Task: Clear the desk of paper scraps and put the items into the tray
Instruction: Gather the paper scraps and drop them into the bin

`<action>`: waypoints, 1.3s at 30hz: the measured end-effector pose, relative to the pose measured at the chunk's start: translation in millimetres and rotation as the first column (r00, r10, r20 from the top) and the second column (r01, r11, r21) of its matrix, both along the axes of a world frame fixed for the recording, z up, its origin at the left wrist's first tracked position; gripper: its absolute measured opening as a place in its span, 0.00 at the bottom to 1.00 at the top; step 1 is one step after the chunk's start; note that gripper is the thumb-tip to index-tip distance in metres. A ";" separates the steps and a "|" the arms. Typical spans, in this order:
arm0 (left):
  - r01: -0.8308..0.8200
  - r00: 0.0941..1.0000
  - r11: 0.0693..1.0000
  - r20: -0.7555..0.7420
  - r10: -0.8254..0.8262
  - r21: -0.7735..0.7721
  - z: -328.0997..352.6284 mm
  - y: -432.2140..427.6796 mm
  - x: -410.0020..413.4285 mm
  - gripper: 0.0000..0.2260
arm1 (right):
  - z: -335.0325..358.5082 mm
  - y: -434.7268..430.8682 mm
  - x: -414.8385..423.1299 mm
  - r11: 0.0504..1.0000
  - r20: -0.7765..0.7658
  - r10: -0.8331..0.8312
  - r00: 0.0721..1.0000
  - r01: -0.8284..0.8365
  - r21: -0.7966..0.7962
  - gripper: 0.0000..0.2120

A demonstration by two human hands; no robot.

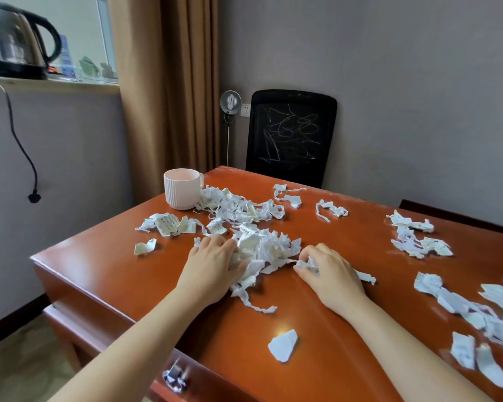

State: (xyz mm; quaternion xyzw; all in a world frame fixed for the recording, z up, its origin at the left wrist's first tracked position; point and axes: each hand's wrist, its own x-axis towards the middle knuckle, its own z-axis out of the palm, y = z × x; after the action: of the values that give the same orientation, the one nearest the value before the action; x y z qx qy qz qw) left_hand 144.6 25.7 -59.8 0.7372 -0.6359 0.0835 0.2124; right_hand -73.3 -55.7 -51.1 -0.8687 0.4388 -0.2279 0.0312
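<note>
Small office or study room, plainly furnished.
- Desk: glossy red-brown wood, strewn with torn paper scraps, some bearing handwriting.
- Chair: black mesh-backed office type, at the desk's far side against the wall.
- Wall: plain grey, with a white socket and a lamp beside the chair.
- Mug: white, ribbed, on the desk.
- Curtain: tan, full length, by the window.
- Kettle: electric, on the sill, its cord hanging unplugged.
</note>
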 end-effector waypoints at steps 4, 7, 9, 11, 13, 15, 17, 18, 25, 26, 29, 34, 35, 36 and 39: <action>0.109 0.992 0.992 -0.061 -0.113 -0.057 4.5 2.6 -2.4 0.09 | 0.4 1.2 -1.0 1.000 0.027 0.010 1.000 -0.009 -0.030 0.07; 0.116 0.989 0.988 -0.080 -0.124 -0.101 6.5 5.6 -4.4 0.08 | 1.9 3.3 -2.4 0.999 0.054 0.021 0.998 -0.019 -0.034 0.08; 0.102 0.992 0.988 -0.066 -0.109 -0.112 7.3 7.2 -4.9 0.08 | 2.5 5.3 -4.3 1.000 0.081 0.027 0.996 -0.027 -0.010 0.08; 0.081 0.995 0.988 -0.054 -0.089 -0.130 8.7 9.0 -5.4 0.09 | 4.0 7.5 -6.1 0.999 0.145 0.021 0.989 -0.027 0.040 0.10; 0.067 0.994 0.984 -0.077 -0.081 -0.165 10.0 11.2 -5.7 0.11 | 5.8 9.7 -7.0 0.996 0.222 0.017 0.975 -0.036 0.081 0.11; 0.065 0.986 0.978 -0.136 -0.093 -0.197 11.0 13.4 -5.5 0.13 | 6.7 12.1 -7.3 0.994 0.257 0.010 0.966 -0.037 0.099 0.11; 0.050 0.961 0.969 -0.251 -0.112 -0.241 12.6 15.3 -3.7 0.15 | 7.6 14.2 -7.3 0.994 0.288 0.012 0.958 -0.041 0.098 0.11; 0.023 0.939 0.961 -0.325 -0.116 -0.277 14.0 16.3 -2.6 0.15 | 8.1 15.1 -7.4 0.994 0.304 0.015 0.953 -0.046 0.096 0.11; -0.135 0.841 0.889 -0.526 -0.132 -0.438 20.6 19.6 1.8 0.19 | 14.6 26.9 -5.6 0.990 0.383 0.015 0.924 -0.067 0.123 0.11; -0.146 0.828 0.886 -0.545 -0.134 -0.440 20.9 19.7 3.3 0.19 | 15.6 28.9 -4.4 0.989 0.393 0.014 0.919 -0.072 0.133 0.09; -0.175 0.812 0.874 -0.569 -0.132 -0.453 30.5 23.0 11.7 0.19 | 20.5 34.3 0.6 0.983 0.421 0.016 0.907 -0.093 0.161 0.07; -0.188 0.836 0.824 -0.527 -0.152 -0.535 67.7 37.7 28.8 0.21 | 40.6 56.8 16.6 0.959 0.525 0.072 0.848 -0.204 0.198 0.12; -0.187 0.840 0.818 -0.521 -0.154 -0.544 74.9 41.0 31.0 0.21 | 47.0 62.7 21.8 0.955 0.533 0.099 0.840 -0.231 0.186 0.12; -0.190 0.839 0.816 -0.522 -0.153 -0.546 81.1 44.4 32.8 0.21 | 53.4 67.9 28.0 0.950 0.539 0.122 0.834 -0.256 0.180 0.11; -0.204 0.843 0.801 -0.517 -0.148 -0.563 95.8 54.9 37.2 0.22 | 65.7 75.0 48.8 0.939 0.540 0.157 0.827 -0.294 0.177 0.12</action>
State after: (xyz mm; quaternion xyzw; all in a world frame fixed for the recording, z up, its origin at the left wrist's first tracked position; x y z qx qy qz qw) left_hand 181.8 80.6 36.0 0.6349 -0.4795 0.0731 0.6014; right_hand -24.5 19.3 14.6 -0.8096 0.3330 -0.3902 0.2854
